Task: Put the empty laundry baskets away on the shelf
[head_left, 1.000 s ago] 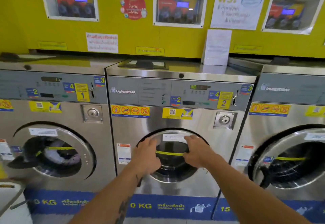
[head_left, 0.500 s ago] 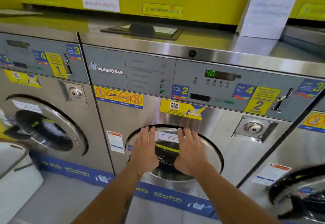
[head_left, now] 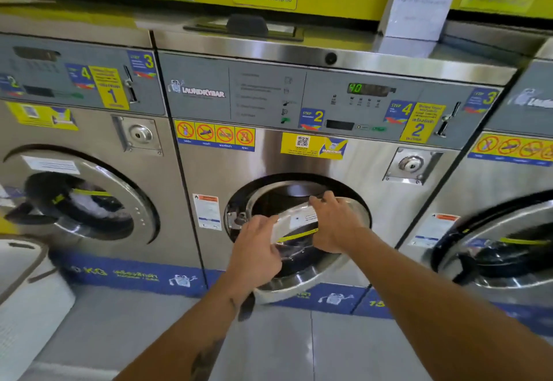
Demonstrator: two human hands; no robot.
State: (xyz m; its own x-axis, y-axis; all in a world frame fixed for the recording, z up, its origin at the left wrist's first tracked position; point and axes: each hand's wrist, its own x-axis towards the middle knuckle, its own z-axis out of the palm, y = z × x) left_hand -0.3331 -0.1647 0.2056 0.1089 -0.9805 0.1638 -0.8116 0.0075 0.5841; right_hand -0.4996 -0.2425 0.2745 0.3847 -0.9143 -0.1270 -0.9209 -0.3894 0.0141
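Observation:
A white mesh laundry basket (head_left: 27,293) with a brown rim shows partly at the lower left, on the floor in front of machine 1. Neither hand touches it. Both hands are on the round steel-and-glass door (head_left: 314,276) of the middle washing machine (head_left: 269,159), number 2. My left hand (head_left: 257,249) grips the door's left edge. My right hand (head_left: 335,225) hooks its fingers over the door's top edge. The door stands ajar, and the dark drum opening (head_left: 287,198) shows behind it. No shelf is in view.
Machine 1 (head_left: 89,201) on the left has laundry behind its shut door. A third machine (head_left: 502,246) stands at the right. The middle display (head_left: 356,88) reads 40. A yellow wall with paper notices runs above, grey floor tiles (head_left: 299,344) below.
Both hands lay flat on the shut door of machine 2; now they grip its edges and the door has swung outward, baring the drum opening. The view has moved closer and lower.

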